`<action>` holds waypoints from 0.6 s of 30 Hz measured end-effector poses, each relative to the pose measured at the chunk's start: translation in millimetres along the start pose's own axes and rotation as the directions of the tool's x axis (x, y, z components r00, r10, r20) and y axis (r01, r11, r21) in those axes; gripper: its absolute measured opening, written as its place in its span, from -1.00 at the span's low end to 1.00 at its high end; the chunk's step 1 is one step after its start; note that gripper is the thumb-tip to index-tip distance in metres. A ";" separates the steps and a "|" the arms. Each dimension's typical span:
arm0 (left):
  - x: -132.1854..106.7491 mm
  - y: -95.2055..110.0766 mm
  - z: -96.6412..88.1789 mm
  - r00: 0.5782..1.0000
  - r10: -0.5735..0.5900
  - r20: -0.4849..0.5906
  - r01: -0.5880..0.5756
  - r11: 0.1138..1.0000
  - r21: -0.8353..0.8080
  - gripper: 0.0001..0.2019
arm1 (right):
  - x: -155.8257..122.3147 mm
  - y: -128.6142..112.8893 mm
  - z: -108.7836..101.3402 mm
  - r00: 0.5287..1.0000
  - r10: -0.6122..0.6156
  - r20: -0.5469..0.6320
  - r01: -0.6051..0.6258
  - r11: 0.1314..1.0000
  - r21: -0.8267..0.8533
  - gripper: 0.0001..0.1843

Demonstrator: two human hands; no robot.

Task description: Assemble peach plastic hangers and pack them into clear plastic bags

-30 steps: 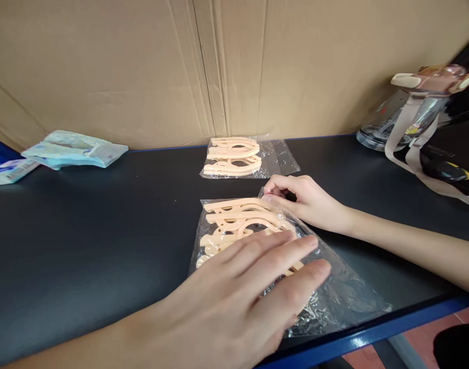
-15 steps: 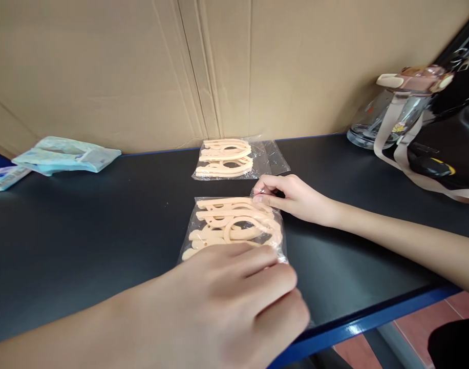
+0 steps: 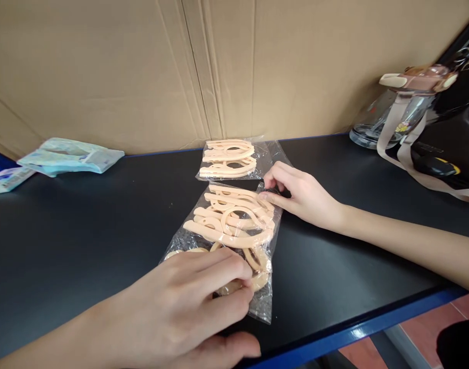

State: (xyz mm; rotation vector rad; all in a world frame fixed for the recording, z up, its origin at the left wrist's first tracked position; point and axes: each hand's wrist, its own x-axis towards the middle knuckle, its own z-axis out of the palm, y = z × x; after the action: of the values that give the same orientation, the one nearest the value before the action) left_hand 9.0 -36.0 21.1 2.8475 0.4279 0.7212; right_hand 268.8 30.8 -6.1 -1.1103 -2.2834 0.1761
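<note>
A clear plastic bag of peach plastic hangers point(image 3: 230, 225) lies on the black table point(image 3: 84, 225) in front of me. My left hand point(image 3: 188, 307) is closed round the bag's near end, fingers curled over the hangers and the thumb below. My right hand point(image 3: 299, 195) pinches the bag's far right corner between thumb and fingertips. A second bag of the same hangers point(image 3: 229, 159) lies just behind, close to the cardboard wall.
Cardboard sheets point(image 3: 219, 66) stand along the table's back. Light blue packets point(image 3: 69, 156) lie at the far left. A clear bottle with a pink lid and strap point(image 3: 399, 107) and a black bag point(image 3: 449, 148) sit at the right. The blue table edge point(image 3: 357, 333) runs near me.
The near bag has turned and slid toward the far bag. My left hand went from lying flat on it to gripping its near end. The right hand moved back with its corner.
</note>
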 end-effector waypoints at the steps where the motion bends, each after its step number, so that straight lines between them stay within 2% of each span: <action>1: 0.9 -0.4 -1.1 1.000 0.015 0.020 -0.015 0.999 -0.035 -0.79 | -0.5 -0.6 -0.4 0.999 -0.033 0.008 0.033 0.998 -0.055 -0.83; 3: 0.9 -2.1 -1.0 0.999 0.001 0.054 0.006 0.993 -0.119 -0.81 | -1.2 -1.6 -1.3 0.997 -0.081 0.018 0.082 0.986 -0.142 -0.78; 5: -0.6 -3.9 0.9 0.995 -0.061 0.073 0.073 0.982 -0.173 -0.84 | -1.7 -1.8 -2.3 0.993 -0.120 0.012 0.120 0.974 -0.194 -0.76; 10: -3.9 -5.3 3.3 0.991 -0.098 0.095 0.106 0.991 -0.086 -0.91 | -1.6 0.4 -4.8 0.983 -0.181 0.035 0.184 0.962 -0.202 -0.64; 14: -6.4 -10.3 3.4 0.982 -0.131 0.139 0.119 0.989 0.093 -0.59 | -0.9 0.6 -6.7 0.977 -0.202 0.072 0.209 0.971 -0.114 -0.62; 18: -9.9 -17.9 2.6 0.962 -0.094 0.257 0.041 0.978 0.206 -0.36 | -1.5 -3.6 -7.5 0.981 -0.165 0.102 0.169 0.985 -0.026 -0.63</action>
State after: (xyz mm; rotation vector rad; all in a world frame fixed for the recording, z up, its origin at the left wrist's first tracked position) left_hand -2.2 -22.5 10.3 3.0383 0.5808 0.2903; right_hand 271.3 26.4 0.6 -0.9397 -2.4642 0.1281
